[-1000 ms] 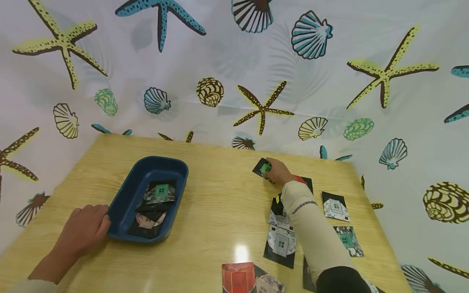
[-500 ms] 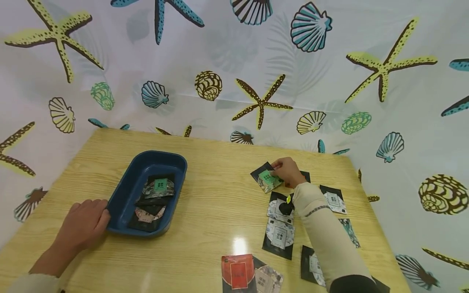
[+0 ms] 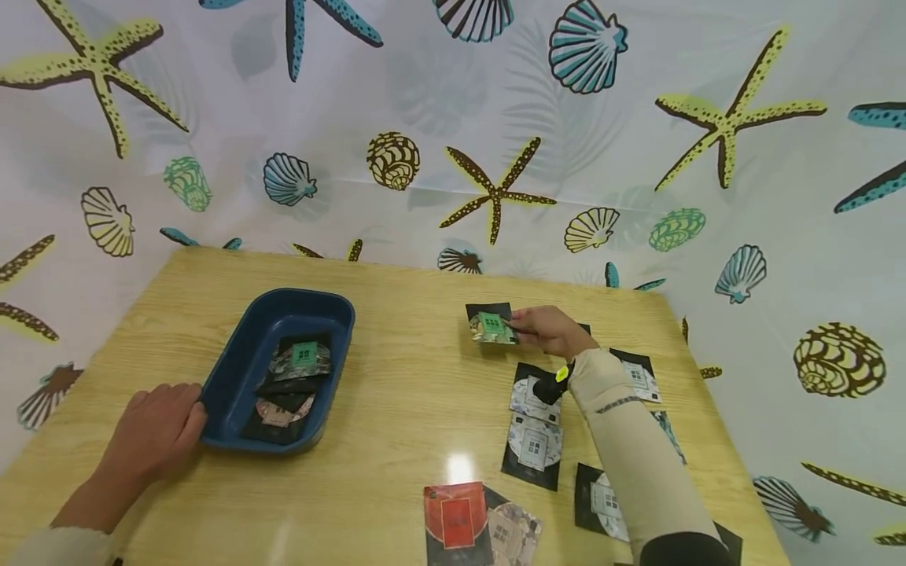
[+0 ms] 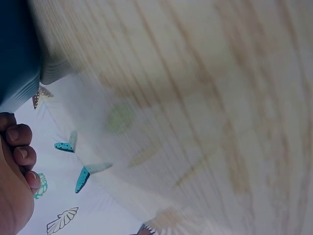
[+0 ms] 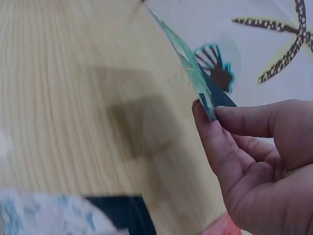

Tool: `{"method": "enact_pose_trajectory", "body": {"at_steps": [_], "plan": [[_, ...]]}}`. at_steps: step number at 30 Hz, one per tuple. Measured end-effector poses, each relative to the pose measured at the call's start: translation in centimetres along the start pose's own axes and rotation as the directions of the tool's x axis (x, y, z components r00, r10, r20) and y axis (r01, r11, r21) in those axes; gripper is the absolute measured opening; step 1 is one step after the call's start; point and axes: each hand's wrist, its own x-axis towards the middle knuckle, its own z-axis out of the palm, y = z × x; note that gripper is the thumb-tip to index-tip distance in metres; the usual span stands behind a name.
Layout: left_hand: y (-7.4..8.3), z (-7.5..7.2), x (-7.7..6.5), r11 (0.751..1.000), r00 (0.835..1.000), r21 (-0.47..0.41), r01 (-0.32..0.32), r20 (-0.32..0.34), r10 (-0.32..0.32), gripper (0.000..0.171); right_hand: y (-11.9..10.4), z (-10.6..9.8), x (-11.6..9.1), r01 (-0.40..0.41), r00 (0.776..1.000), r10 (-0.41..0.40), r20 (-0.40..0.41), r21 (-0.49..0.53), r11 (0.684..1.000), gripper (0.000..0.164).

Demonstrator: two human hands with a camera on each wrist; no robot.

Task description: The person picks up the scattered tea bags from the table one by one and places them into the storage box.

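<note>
My right hand pinches a small black packet with a green label by its edge, thumb against fingers. In the right wrist view the packet stands tilted on edge, lifted above the wooden table, its shadow below. On the left, a dark blue plastic tub holds several packets, the top one green-labelled. My left hand holds the tub's left rim. The left wrist view shows its curled fingers against the tub's wall; how far they wrap the rim is partly hidden.
White-labelled packets lie in a column beneath my right wrist. A red packet overlaps a pinkish one at the front. More packets lie along the right side, some covered by my sleeve. A patterned curtain hangs behind the table.
My right hand has raised the green-labelled packet off the table and shifted it slightly left, turning it. The left hand has stayed at the tub's rim. The head view has tilted slightly.
</note>
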Motion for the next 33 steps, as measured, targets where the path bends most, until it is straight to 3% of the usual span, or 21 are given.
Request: {"method": "enact_pose_trajectory", "body": {"at_steps": [3,7,21,29,33], "plan": [[-0.1,-0.1,0.0,1.0,1.0,-0.002,0.007,-0.002,-0.007,0.032,-1.5,1.5,-0.4,0.01,1.0,-0.011,0.027,0.056,0.998,0.042],[-0.3,0.0,-0.1,1.0,1.0,-0.016,0.015,-0.004,-0.015,0.032,-3.2,5.3,-1.4,0.03,0.998,-0.035,0.048,0.096,0.995,0.047],[-0.4,0.4,-0.2,0.999,0.999,-0.042,0.009,-0.031,-0.01,0.033,-4.3,21.5,-1.7,0.111,0.988,-0.128,0.09,0.17,0.979,0.038],[0.0,0.8,0.0,0.998,0.998,-0.058,0.014,-0.052,-0.017,0.032,-3.9,26.3,-1.6,0.164,0.985,-0.171,0.029,0.157,0.974,0.04],[0.0,0.5,-0.1,0.998,0.999,-0.056,0.027,-0.045,-0.03,0.032,-3.8,27.8,-1.5,0.204,0.973,-0.217,0.083,0.141,0.969,0.044]]}}
